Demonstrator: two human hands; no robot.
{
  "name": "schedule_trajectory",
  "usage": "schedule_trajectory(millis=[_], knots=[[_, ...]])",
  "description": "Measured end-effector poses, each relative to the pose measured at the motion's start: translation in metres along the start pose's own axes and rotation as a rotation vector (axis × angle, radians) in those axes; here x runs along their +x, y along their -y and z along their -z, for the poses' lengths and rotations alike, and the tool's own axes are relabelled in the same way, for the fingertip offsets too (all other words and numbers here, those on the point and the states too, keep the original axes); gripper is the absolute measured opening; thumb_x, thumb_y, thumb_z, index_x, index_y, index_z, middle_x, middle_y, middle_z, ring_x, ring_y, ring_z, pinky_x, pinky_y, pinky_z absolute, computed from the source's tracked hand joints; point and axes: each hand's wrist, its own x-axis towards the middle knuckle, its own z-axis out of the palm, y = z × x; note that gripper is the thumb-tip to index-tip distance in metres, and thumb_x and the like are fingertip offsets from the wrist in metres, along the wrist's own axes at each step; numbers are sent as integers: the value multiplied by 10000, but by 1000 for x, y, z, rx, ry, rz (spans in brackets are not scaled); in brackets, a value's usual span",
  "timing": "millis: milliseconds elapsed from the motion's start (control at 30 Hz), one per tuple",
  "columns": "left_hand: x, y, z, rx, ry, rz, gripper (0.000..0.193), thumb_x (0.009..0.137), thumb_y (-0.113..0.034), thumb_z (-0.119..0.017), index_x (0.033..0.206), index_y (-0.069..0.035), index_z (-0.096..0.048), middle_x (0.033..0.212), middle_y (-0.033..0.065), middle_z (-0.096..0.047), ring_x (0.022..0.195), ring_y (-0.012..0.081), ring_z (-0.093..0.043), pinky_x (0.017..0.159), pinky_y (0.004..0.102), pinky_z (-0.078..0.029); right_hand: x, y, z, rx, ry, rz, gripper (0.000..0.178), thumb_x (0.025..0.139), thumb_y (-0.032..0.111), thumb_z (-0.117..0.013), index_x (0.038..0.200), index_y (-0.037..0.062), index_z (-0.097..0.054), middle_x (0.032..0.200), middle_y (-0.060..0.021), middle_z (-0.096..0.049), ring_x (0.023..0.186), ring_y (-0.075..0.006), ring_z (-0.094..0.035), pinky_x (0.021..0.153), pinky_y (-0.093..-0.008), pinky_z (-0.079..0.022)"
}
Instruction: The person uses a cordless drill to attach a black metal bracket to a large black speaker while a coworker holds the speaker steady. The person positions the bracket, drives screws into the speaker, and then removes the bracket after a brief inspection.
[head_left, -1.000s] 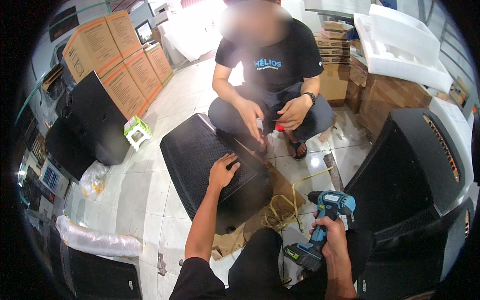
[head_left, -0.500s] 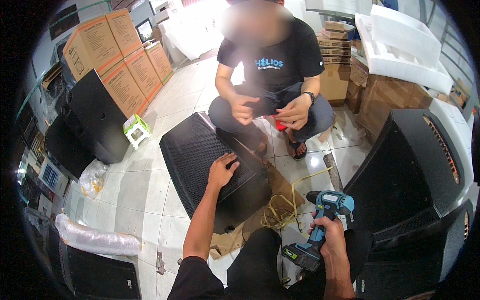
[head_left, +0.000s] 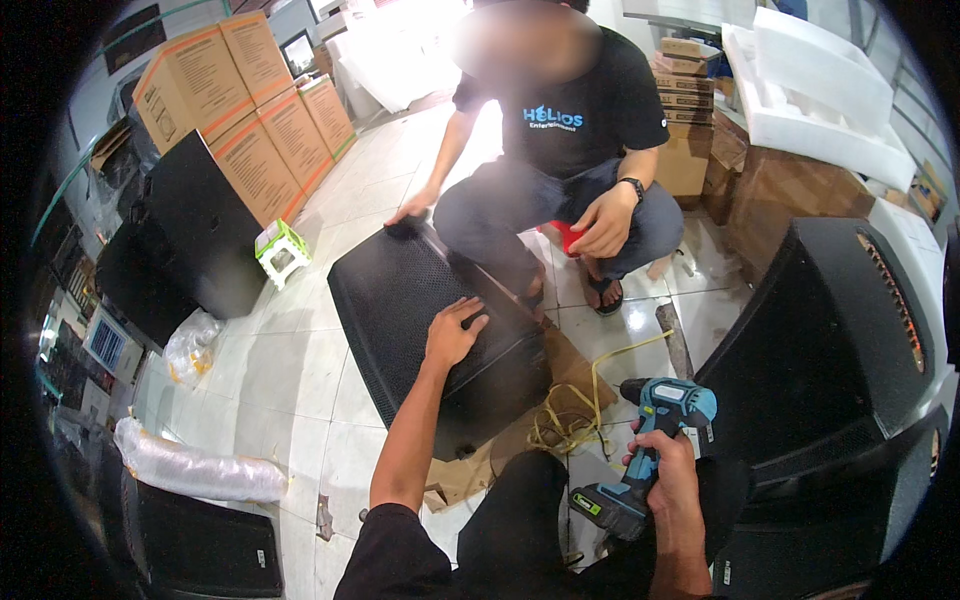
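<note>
left hand [head_left: 455, 335], fingers loosely spread, seemingly steadies the black mesh-fronted speaker cabinet [head_left: 400, 300] beneath them; right hand [head_left: 670, 468] wraps fingers round a blue-and-black cordless drill [head_left: 672, 400], bearing its weight.

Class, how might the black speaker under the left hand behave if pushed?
The speaker is probably heavy, being a bulky cabinet. Its flat faces make rolling unlikely. The mesh looks stiff, showing no dent around the left hand.

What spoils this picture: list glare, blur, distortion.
Head view: glare whitens the background; light glints off the glossy white tiled floor; an oval blur masks the black-shirted person at the face; fisheye curvature bends edges near the rim; the blue-and-black cordless drill looks fairly sharp.
</note>
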Motion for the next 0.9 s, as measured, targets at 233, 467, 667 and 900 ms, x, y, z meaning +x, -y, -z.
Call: schedule_trajectory(millis=[233,467,667,900], knots=[[7,-17,-5,72,0,-86,349,907,-294,-635,1175,-80,-695,1284,91,-648,1260,323,-553,1059,419,-434,1,7,8,-3,12,-13,264,745,49,-627,1001,-14,-617,882,-75,-623,688,-162,-588,583,-332,-547],[26,-90,-2,493,91,-626,815,901,-555,-547,1514,-63,-334,1602,171,-243,1490,384,-170,1199,535,-167,2,-4,2,-32,-32,49,277,748,48,-620,1014,-18,-580,802,-81,-583,622,-198,-589,570,-342,-529],[136,-24,109,827,-32,295,1104,749,-864,-478,1585,-215,-163,1640,168,-96,1471,515,-46,1077,765,-106,-9,-2,4,-20,-2,-32,322,780,45,-625,1091,-37,-609,936,-77,-647,723,-168,-600,617,-328,-528],[61,85,194,754,520,395,964,814,-780,-481,1473,-81,-397,1429,234,-444,1283,368,-441,1048,459,-382,-7,8,-1,-33,-74,18,305,779,115,-644,1059,-3,-620,834,-68,-608,659,-162,-592,604,-294,-503]])
